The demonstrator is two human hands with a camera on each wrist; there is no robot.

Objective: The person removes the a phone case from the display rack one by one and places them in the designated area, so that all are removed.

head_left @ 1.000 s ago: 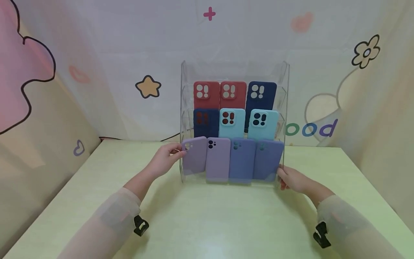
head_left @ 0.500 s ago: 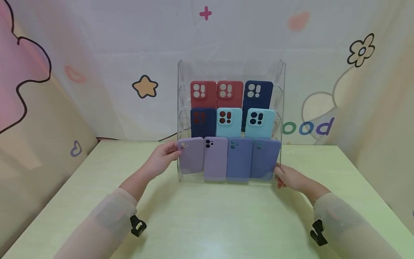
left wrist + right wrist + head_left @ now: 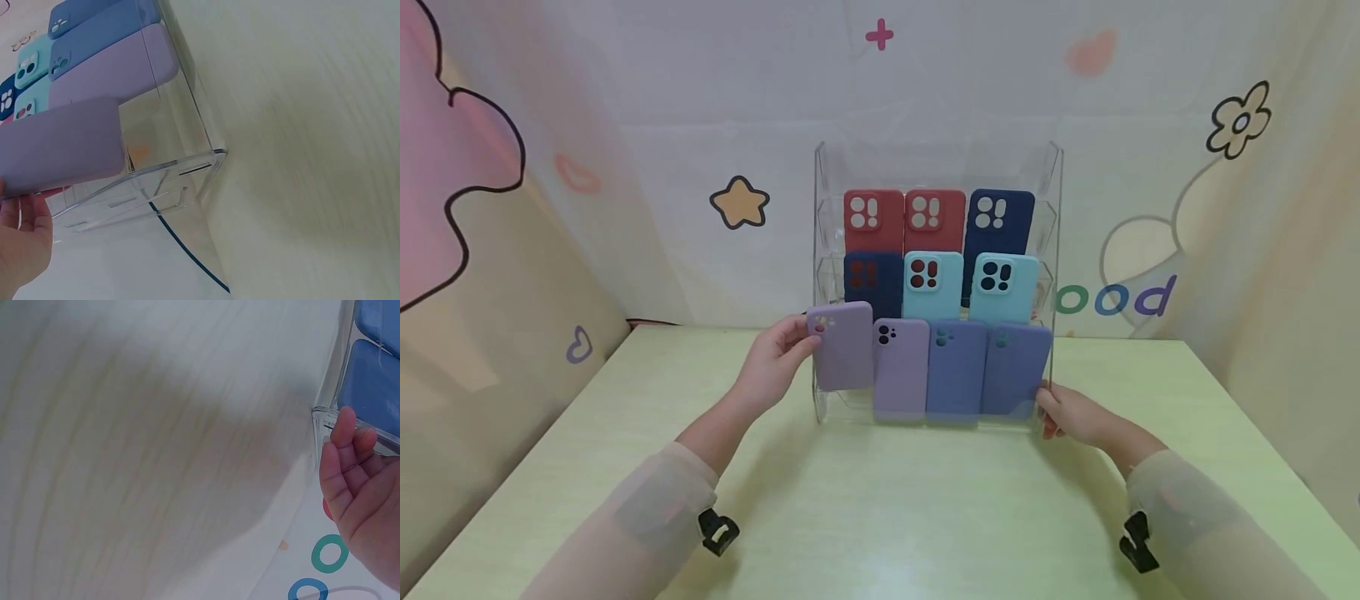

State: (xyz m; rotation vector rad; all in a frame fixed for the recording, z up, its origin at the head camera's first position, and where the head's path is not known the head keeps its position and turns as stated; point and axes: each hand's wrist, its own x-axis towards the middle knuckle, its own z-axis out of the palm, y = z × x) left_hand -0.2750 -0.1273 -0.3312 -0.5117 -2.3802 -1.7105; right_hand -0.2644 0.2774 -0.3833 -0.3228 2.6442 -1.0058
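Observation:
My left hand (image 3: 772, 360) pinches a light purple phone case (image 3: 844, 350) by its left edge. In the left wrist view the lower end of this phone case (image 3: 69, 144) hangs clear of the front ledge. The clear acrylic display stand (image 3: 1056, 192) stands upright on the table, with my right hand (image 3: 1075, 413) gripping its lower right side. In the bottom tier are another light purple case (image 3: 902, 375), a blue-violet case (image 3: 957, 375) and a second blue-violet case (image 3: 1018, 375). The right wrist view shows the right fingers curled at the stand's edge.
Upper tiers hold a red case (image 3: 874, 229), a second red case (image 3: 935, 229), a navy case (image 3: 1011, 229), another navy case (image 3: 874, 292) and two light blue cases, the left one (image 3: 943, 296) among them. A printed cloth backdrop (image 3: 700, 83) hangs behind the pale table (image 3: 880, 508).
My left hand has raised the leftmost light purple case out of the bottom tier, leaving its lower edge higher than its neighbours. My right hand keeps its place on the stand.

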